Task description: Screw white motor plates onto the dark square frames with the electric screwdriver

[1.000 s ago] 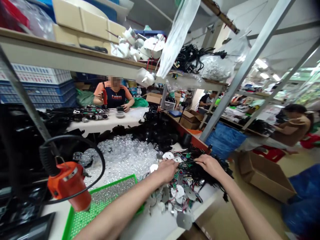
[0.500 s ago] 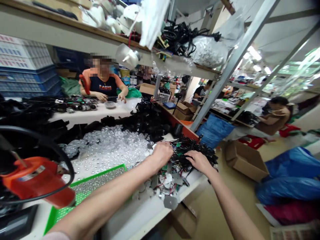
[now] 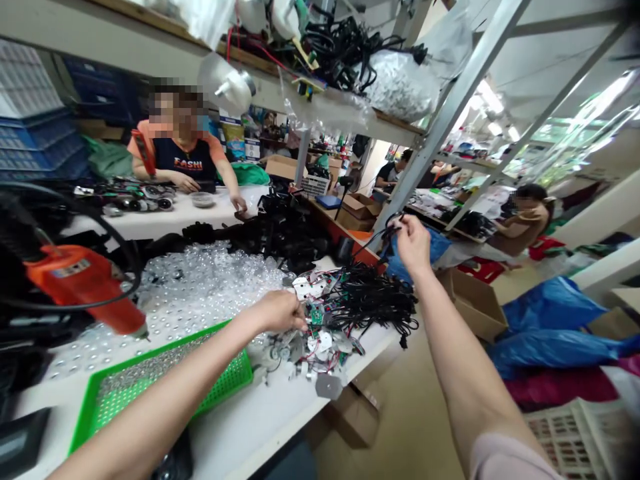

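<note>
My right hand (image 3: pixel 414 245) is raised over the table's right edge, its fingers pinching a black cable (image 3: pixel 389 235). A length of it slants down toward a pile of black cables (image 3: pixel 375 297) below. Over on the left, my left hand (image 3: pixel 280 311) is closed, its fingertips right by a green circuit board (image 3: pixel 315 313) with red wires. Whatever those fingers grip is hidden. Loose white and grey parts with wires (image 3: pixel 320 343) lie in front of the boards, near the table edge.
A green tray (image 3: pixel 83 413) of small metal pieces lies under my left forearm. Above it hangs an orange electric screwdriver (image 3: pixel 90 287). Clear plastic parts (image 3: pixel 210 273) are spread behind. A co-worker (image 3: pixel 185 157) sits across the table. A metal post (image 3: pixel 445 113) rises at the right.
My right hand has lifted from the cable pile and now holds a cable up. My left hand has shifted left and slightly down to the circuit boards. The view has turned slightly right.
</note>
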Demonstrator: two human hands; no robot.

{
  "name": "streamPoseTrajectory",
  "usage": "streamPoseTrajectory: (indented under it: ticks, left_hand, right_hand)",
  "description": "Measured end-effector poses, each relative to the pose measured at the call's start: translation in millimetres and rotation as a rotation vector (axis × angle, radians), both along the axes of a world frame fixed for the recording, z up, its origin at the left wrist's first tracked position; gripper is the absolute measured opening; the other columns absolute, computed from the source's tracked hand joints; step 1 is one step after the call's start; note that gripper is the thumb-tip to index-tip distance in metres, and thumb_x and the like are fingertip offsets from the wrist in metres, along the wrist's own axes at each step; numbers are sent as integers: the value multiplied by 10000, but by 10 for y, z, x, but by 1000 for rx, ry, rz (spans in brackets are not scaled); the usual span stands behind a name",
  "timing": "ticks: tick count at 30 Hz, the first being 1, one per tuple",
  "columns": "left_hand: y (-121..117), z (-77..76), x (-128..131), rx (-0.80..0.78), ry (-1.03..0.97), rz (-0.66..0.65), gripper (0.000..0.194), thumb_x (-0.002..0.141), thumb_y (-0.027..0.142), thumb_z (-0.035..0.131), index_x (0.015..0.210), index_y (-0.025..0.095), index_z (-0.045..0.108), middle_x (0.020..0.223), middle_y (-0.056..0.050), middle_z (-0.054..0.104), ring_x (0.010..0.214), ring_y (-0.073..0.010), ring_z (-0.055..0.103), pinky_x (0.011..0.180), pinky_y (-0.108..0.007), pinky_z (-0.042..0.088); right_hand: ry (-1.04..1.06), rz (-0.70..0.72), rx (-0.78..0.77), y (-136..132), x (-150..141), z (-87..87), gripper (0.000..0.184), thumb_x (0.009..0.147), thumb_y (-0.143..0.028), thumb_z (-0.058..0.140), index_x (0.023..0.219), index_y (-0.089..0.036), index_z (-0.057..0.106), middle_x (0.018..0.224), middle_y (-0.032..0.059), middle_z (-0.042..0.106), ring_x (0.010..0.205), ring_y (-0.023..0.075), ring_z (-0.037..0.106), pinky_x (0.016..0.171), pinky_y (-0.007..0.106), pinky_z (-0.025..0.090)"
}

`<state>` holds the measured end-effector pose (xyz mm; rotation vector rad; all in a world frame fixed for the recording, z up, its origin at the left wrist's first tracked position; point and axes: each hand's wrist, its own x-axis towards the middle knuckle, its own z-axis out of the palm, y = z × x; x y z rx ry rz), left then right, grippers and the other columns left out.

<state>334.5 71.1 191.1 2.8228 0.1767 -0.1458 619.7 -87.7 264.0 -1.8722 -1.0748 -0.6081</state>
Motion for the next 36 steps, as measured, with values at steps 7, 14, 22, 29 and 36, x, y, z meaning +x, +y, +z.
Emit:
streamPoseTrajectory:
  ticks: [7, 14, 22, 29, 36]
  left_hand:
    - [-240, -366, -171, 10, -20, -15, 77, 791, 265, 675, 796, 256, 751, 754, -18, 744, 733, -179, 667, 670, -241, 442]
    - [-351, -274, -276, -36, -192, 21, 153, 830, 271, 570, 733, 184, 650, 783, -57, 689, 769, -211, 635, 836, -354, 447]
    - [-223, 105, -156, -720, -535, 285, 355, 883, 497, 459, 777, 175, 566, 566, 61, 449, 488, -92, 397, 485, -206, 306]
    - [-91, 310, -166, -1016, -522, 401, 407, 710, 551, 641, 666, 148, 608, 496, 82, 377, 445, -55, 260, 442, -202, 175]
    - [143, 298, -115, -973, -629, 300, 516, 919, 519, 360, 1049, 115, 655, 839, -69, 674, 706, -135, 593, 636, -232, 442]
  right_hand:
    - [-289, -39, 272, 306, -433, 667, 234, 959, -354, 350, 961, -217, 540, 843, 49, 672, 835, 219, 648, 856, 393, 478]
    - [-401, -147, 289, 482, -344, 1054, 310, 983, -393, 296, 992, -219, 552, 902, 75, 640, 889, 246, 639, 874, 443, 464]
    - [-187, 87, -265, 693, -323, 682, 228, 909, -327, 492, 981, -191, 662, 969, 97, 720, 975, 273, 650, 923, 434, 454]
    - [35, 379, -511, 382, -1132, -227, 322, 937, -335, 445, 1118, -202, 676, 977, 79, 750, 949, 224, 693, 876, 352, 517]
    - [280, 663, -424, 387, -1683, -74, 236, 846, -277, 554, 960, -214, 751, 870, -2, 761, 832, 212, 704, 796, 310, 534]
